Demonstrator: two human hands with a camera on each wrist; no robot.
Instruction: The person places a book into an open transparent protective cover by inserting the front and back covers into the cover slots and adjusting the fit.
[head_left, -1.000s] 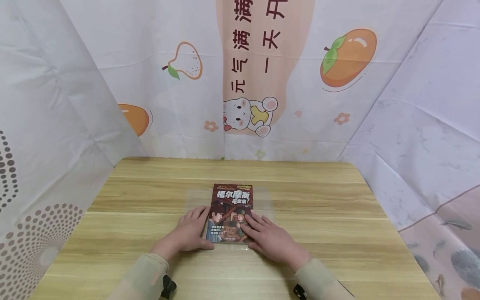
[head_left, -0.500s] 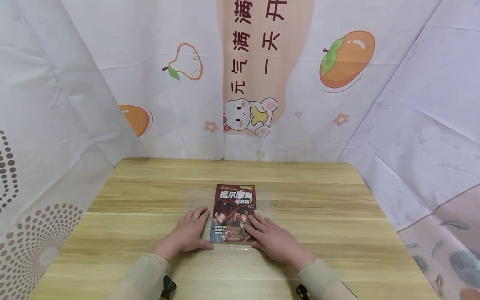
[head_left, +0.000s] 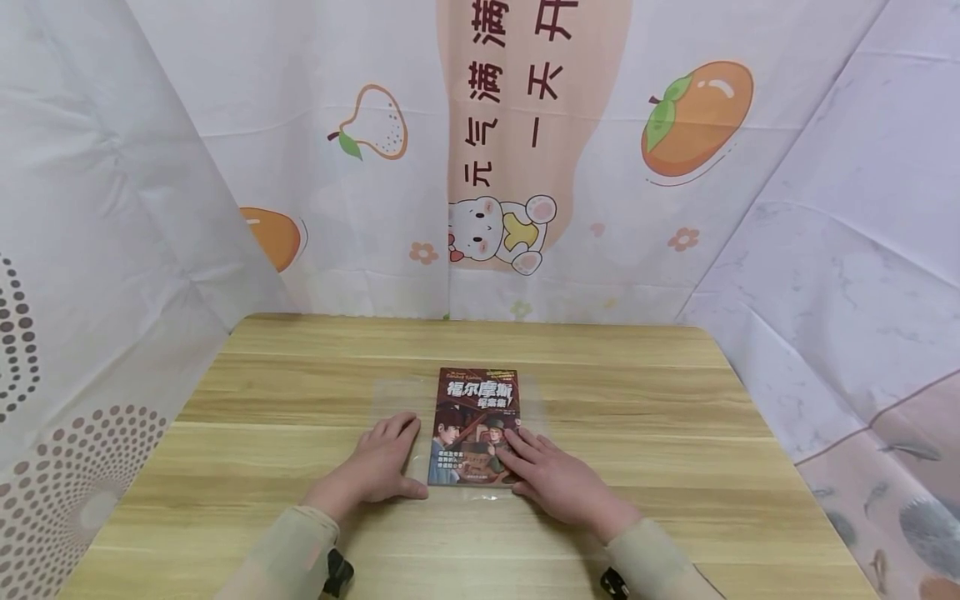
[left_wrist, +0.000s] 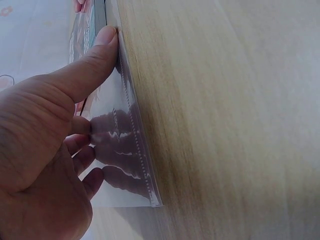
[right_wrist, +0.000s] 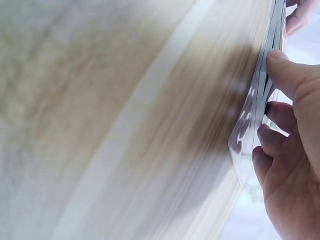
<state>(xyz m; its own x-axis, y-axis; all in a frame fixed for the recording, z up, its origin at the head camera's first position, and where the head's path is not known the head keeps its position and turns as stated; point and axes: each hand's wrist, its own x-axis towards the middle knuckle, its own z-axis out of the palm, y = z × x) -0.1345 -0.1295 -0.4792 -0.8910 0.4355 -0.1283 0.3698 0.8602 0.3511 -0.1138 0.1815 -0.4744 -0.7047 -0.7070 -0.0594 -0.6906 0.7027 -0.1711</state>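
A small dark-red paperback book (head_left: 476,425), with white title characters and two cartoon figures on its cover, lies face up. Under it is a clear plastic sheet (head_left: 396,390), whose left and right margins show past the book. My left hand (head_left: 373,467) rests on the sheet's left part, fingers spread and apart from the book. In the left wrist view its thumb (left_wrist: 105,37) lies at the sheet's near edge. My right hand (head_left: 558,482) lies over the book's lower right corner, fingertips on the cover. Its thumb (right_wrist: 277,55) touches the near edge of the pages.
The wooden table (head_left: 637,400) extends around the book on every side. Behind it hangs a white printed curtain (head_left: 600,275) with fruit drawings. More pale fabric stands on the left (head_left: 150,208) and right (head_left: 840,275).
The book has slid a little to the right over the plastic sheet, and my right hand has moved along with it. My left hand and the sheet have stayed in place.
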